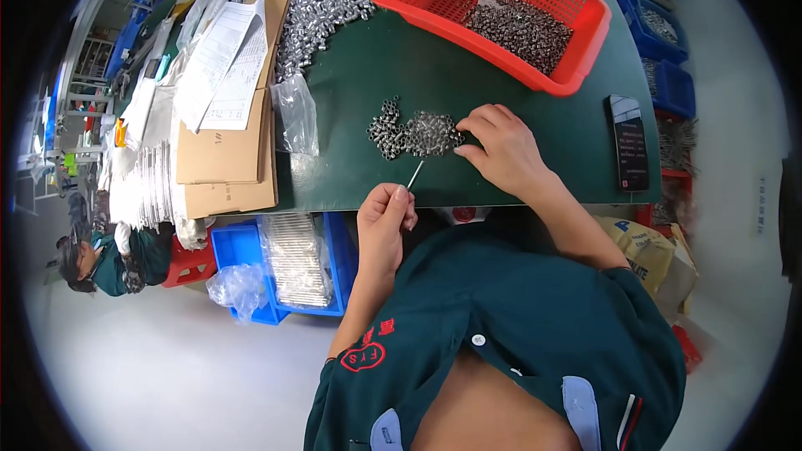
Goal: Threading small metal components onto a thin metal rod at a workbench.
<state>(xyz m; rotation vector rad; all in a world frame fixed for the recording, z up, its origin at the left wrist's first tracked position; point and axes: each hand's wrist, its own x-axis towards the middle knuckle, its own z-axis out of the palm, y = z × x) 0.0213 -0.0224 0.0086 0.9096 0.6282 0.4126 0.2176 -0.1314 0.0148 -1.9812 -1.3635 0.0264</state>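
My left hand (385,215) is closed around a thin metal rod (415,174), which points up and away toward a pile of small ring-like metal parts (429,134) on the green table. At the pile's right edge is my right hand (505,150). Its thumb and index fingertip are apart and touch the outermost parts. A second, smaller heap of the same parts (386,129) adjoins the pile on the left.
A red plastic basket (493,53) holding many small metal parts stands at the back right. A phone (626,144) lies at the right edge. Cardboard (219,156) with papers, a clear bag (296,115) and loose silvery pieces (330,12) occupy the left. Below sits a blue bin (337,263); another person (125,259) is far left.
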